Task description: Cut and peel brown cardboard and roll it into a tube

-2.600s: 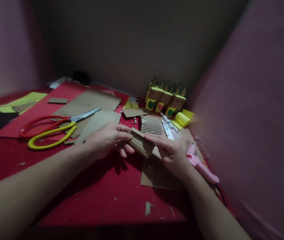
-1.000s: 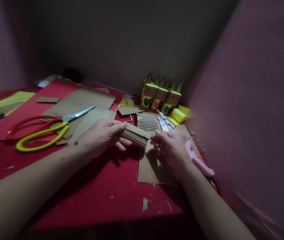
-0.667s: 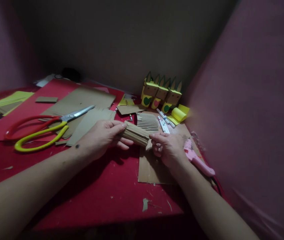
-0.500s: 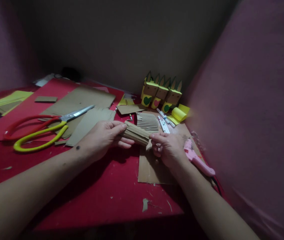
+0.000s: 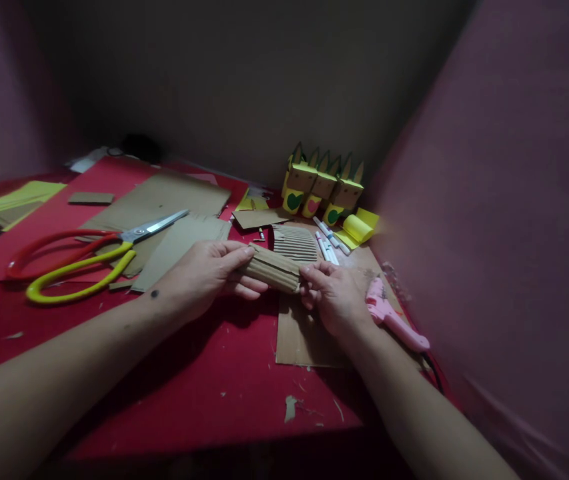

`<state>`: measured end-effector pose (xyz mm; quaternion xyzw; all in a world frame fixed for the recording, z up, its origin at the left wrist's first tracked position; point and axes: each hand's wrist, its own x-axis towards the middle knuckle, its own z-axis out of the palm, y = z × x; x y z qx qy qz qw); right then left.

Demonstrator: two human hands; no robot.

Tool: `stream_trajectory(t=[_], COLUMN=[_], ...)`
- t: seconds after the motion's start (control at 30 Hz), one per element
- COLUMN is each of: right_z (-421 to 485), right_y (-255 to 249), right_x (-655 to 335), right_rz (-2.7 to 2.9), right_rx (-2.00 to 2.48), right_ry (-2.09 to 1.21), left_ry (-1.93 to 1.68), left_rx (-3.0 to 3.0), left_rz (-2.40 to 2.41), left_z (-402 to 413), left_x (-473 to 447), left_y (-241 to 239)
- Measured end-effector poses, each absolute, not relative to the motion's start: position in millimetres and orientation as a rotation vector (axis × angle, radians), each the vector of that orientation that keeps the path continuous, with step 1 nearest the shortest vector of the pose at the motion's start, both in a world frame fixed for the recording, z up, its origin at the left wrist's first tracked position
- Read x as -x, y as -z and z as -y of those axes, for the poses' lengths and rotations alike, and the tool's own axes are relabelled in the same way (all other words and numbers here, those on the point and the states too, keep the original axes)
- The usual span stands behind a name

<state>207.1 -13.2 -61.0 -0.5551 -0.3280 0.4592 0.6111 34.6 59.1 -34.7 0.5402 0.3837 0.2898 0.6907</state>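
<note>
A small strip of corrugated cardboard (image 5: 271, 268) is held up between both hands, its ridges running lengthwise. My left hand (image 5: 219, 270) pinches its left end, thumb on top and fingers underneath. The right end is gripped by the fingertips of my right hand (image 5: 331, 293). Just behind the strip lies a curved, ribbed cardboard piece (image 5: 295, 243). Under my right hand is a flat cardboard sheet (image 5: 299, 340), partly covered by the hand and its shadow.
Large scissors (image 5: 84, 263) with red and yellow handles lie at left by cardboard sheets (image 5: 164, 197). A pink glue gun (image 5: 397, 323) rests at right. Several markers (image 5: 329, 243), a yellow paper roll (image 5: 359, 228) and cardboard figures with hearts (image 5: 321, 183) are at the back. Scraps dot the red table.
The cardboard strip has turned slightly, so more of its ridged face shows. Both hands keep their hold and have barely moved.
</note>
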Motion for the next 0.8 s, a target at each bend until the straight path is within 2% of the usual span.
stream_trajectory(t=[0.2,0.5,0.8], right_z=[12.8,13.5,14.8], right_y=[58.8,60.1,55.8], right_x=[-204.1,-207.8,-203.6], right_rz=[0.660,0.567,0.629], right_rx=[1.231,1.221,1.260], right_ry=[-1.078,-1.302,-1.076], left_ry=[-0.652,-0.653,-0.557], left_rx=[-1.200,-1.182,-1.196], left_rz=[-0.836,-0.781,-0.613], left_z=[-59.6,-57.7,-66.8], left_x=[-34.8,-33.3,-28.0], left_y=[34.0,35.5,43.0])
